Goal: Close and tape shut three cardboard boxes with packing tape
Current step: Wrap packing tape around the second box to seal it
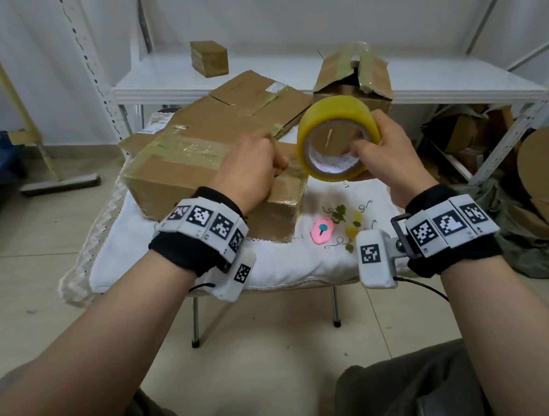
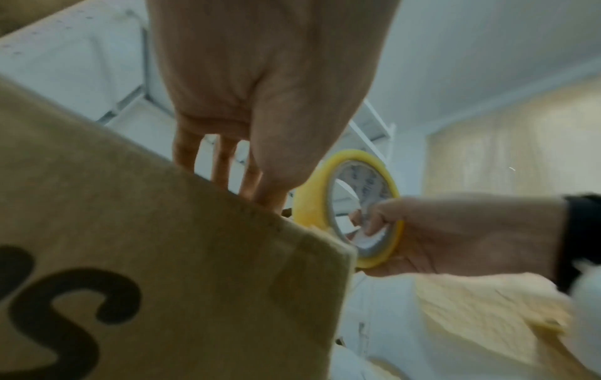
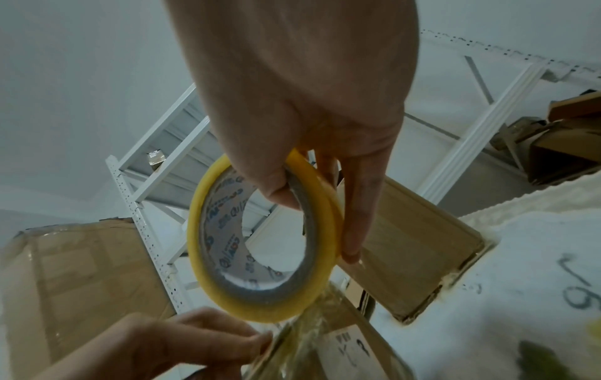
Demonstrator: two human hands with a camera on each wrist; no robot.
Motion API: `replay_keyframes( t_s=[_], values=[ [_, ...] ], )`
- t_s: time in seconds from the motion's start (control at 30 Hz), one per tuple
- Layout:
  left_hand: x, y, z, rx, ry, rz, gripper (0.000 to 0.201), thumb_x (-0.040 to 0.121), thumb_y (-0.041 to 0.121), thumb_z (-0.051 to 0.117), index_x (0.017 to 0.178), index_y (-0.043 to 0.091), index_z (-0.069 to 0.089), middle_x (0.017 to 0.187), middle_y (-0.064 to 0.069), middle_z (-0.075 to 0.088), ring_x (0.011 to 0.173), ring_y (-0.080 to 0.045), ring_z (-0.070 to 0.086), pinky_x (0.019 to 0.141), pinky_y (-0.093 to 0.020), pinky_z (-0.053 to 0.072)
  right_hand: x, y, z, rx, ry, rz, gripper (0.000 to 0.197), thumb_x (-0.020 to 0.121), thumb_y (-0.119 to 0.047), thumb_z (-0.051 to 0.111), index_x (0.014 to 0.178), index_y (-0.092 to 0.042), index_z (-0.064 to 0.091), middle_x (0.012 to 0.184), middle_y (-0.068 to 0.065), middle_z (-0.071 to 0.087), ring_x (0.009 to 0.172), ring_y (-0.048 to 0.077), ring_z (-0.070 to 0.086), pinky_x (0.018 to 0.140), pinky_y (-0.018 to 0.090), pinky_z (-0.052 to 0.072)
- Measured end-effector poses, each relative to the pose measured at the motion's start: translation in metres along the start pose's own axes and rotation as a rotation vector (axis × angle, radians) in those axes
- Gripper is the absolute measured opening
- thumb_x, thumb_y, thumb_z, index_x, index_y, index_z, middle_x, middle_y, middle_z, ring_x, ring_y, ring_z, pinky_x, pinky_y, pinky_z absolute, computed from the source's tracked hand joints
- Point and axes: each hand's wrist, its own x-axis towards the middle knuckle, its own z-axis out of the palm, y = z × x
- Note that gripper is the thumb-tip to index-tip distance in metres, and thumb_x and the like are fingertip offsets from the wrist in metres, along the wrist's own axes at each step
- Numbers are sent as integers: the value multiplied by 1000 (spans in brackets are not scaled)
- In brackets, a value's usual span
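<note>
A closed cardboard box [image 1: 177, 173] [image 2: 162, 257] with glossy tape across its top lies on a small cloth-covered table [image 1: 271, 267]. My left hand [image 1: 262, 155] [image 2: 260, 102] rests on the box's right end, fingertips down on its top. My right hand [image 1: 368, 140] [image 3: 318, 195] grips a yellow tape roll [image 1: 338, 139] [image 2: 351, 208] [image 3: 260, 246] just right of the box, thumb inside the core. In the right wrist view a clear strip of tape [image 3: 305, 329] runs from the roll down to the box beside my left fingertips [image 3: 260, 336]. A second box [image 1: 257, 103] lies behind; a third box [image 1: 351, 78] stands with flaps open.
A pink cutter [image 1: 322, 231] lies on the cloth in front of the box. A small taped box [image 1: 209, 57] sits on the white shelf [image 1: 422, 92] behind. Cardboard scraps [image 1: 466, 134] pile under the shelf at right; a broom [image 1: 60, 185] lies on the floor at left.
</note>
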Motion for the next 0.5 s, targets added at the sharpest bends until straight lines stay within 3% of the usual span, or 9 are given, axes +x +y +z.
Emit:
replay_keyframes(
  t_s=[0.1, 0.17, 0.33, 0.5],
  values=[
    [-10, 6, 2, 313, -53, 124, 23, 104, 21, 50, 109, 17, 71, 93, -5, 62, 78, -25, 59, 66, -37, 42, 2, 2, -1, -20, -30, 10, 18, 89, -4, 55, 96, -21, 51, 113, 21, 61, 105, 31, 66, 65, 43, 64],
    [-15, 7, -2, 372, -118, 169, 24, 106, 25, 42, 116, 23, 64, 88, -4, 60, 72, -24, 55, 65, -38, 38, 3, 3, -2, -10, -32, 35, 19, 89, -4, 55, 97, -21, 51, 114, 19, 62, 105, 30, 66, 68, 44, 65],
    [-20, 10, -5, 455, -242, 198, 38, 104, 32, 34, 138, 29, 52, 128, 0, 58, 106, -30, 59, 91, -49, 42, 4, 4, 1, 11, -25, 68, 23, 89, -4, 54, 91, -27, 51, 115, 16, 65, 106, 28, 67, 71, 48, 64],
    [-19, 12, -2, 460, -257, 185, 45, 102, 23, 28, 141, 32, 48, 151, 12, 47, 109, -34, 61, 86, -48, 46, 3, 2, 0, 5, -25, 84, 22, 90, -2, 51, 90, -25, 51, 115, 18, 64, 103, 29, 67, 69, 45, 65]
  ],
)
